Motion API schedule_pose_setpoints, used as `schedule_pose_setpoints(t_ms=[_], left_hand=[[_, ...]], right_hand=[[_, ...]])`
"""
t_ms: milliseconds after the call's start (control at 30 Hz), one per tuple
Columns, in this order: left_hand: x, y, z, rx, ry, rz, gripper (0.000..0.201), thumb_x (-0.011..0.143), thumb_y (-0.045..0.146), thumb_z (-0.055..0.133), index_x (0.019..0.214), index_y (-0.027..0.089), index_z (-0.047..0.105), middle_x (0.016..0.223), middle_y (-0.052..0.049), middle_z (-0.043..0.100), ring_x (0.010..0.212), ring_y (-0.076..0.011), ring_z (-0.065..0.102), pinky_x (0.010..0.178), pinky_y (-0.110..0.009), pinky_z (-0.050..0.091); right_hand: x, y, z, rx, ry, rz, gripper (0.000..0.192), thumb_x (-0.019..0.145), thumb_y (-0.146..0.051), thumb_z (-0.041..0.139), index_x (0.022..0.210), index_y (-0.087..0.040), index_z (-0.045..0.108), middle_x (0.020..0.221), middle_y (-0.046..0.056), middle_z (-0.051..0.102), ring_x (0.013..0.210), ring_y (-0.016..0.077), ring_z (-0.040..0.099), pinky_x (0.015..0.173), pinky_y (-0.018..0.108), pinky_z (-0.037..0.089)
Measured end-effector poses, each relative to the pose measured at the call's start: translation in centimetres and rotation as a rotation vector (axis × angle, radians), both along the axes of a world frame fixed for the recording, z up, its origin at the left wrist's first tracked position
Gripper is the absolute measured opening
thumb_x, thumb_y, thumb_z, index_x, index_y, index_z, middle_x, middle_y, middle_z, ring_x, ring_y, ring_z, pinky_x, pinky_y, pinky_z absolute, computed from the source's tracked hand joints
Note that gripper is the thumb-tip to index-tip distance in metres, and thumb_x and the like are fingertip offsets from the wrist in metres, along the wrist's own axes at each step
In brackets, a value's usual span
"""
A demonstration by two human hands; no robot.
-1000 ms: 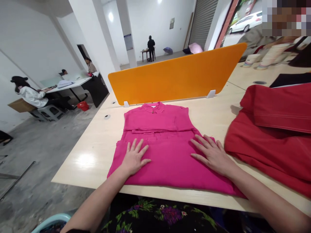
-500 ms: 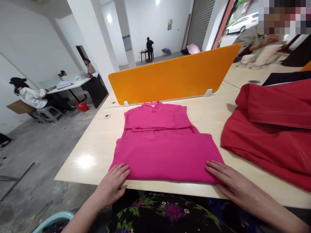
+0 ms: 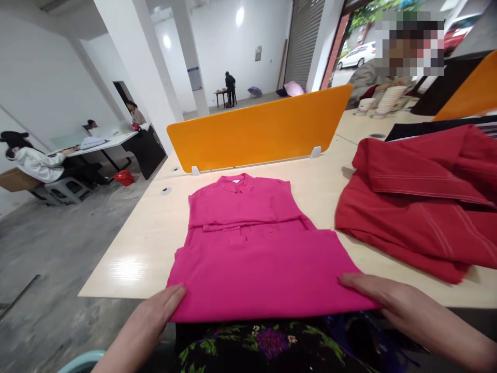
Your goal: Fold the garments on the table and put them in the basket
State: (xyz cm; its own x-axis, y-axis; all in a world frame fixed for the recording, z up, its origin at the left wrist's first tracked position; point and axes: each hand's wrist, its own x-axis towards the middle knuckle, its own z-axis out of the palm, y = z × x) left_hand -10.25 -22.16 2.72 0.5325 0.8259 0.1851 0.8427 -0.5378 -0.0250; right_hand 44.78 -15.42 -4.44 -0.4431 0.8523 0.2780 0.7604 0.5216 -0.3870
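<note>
Head view: I record a pink sleeveless garment [image 3: 252, 243] lying flat on the pale wooden table [image 3: 147, 233], collar toward the orange divider panel [image 3: 256, 129] and its folded lower part drawn to the near table edge, where the fold overhangs slightly above my floral-patterned lap. My left hand [image 3: 155, 316] is at the near left corner of the fold; the thumb lies on top of the cloth and the remaining fingers are under or behind the edge, out of sight, so I cannot tell whether they are pinched on it. My right hand [image 3: 388, 298] is at the near right corner, fingers extended, close together and lying flat along the top of the fabric edge; whether anything is gripped beneath I cannot tell. Both hands touch the pink garment. To my right, apart from the pink one, a red garment [image 3: 419, 207] with thin pale stripes lies in a loose heap on the same table. Beyond the divider, on the far side of the adjoining table, a stack of paper cups [image 3: 388, 98] stands before another person. On the left, across the grey concrete floor, a person in a white top [image 3: 37, 163] sits at a separate desk, and a red basket [image 3: 124, 177] rests on the floor near it.
</note>
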Motion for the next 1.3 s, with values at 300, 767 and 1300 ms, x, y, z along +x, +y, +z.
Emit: schedule_pose_setpoints(t_ms=[300, 767, 1300], left_hand=[[0.0, 3.5, 7.9, -0.194, -0.604, 0.338, 0.019, 0.08, 0.035, 0.052, 0.089, 0.027, 0.068, 0.086, -0.003, 0.071, 0.078, -0.0209, 0.066, 0.067, -0.028, 0.054], [1.6, 30.8, -1.4, 0.044, -0.719, 0.855, 0.008, 0.076, 0.021, 0.051, 0.081, 0.02, 0.057, 0.071, -0.002, 0.062, 0.077, -0.0196, 0.059, 0.07, -0.028, 0.044], [6.7, 31.6, -1.1, 0.102, -0.197, 0.622, 0.026, 0.091, 0.017, 0.04, 0.111, 0.019, 0.055, 0.118, -0.013, 0.053, 0.116, -0.0248, 0.045, 0.094, -0.038, 0.038]], right_hand=[[-0.5, 6.4, 8.9, -0.26, 0.57, -0.303, 0.019, 0.067, -0.042, 0.065, 0.081, -0.03, 0.07, 0.084, 0.007, 0.071, 0.08, 0.0298, 0.066, 0.067, 0.037, 0.056], [-10.7, 29.4, 1.9, -0.043, 0.733, -0.608, 0.013, 0.066, -0.028, 0.054, 0.076, -0.021, 0.056, 0.074, 0.003, 0.065, 0.081, 0.023, 0.059, 0.082, 0.038, 0.046], [-18.8, 27.8, 6.0, 0.078, -0.215, -0.123, 0.038, 0.094, -0.019, 0.031, 0.125, -0.021, 0.053, 0.13, 0.012, 0.055, 0.121, 0.0247, 0.047, 0.104, 0.049, 0.025]])
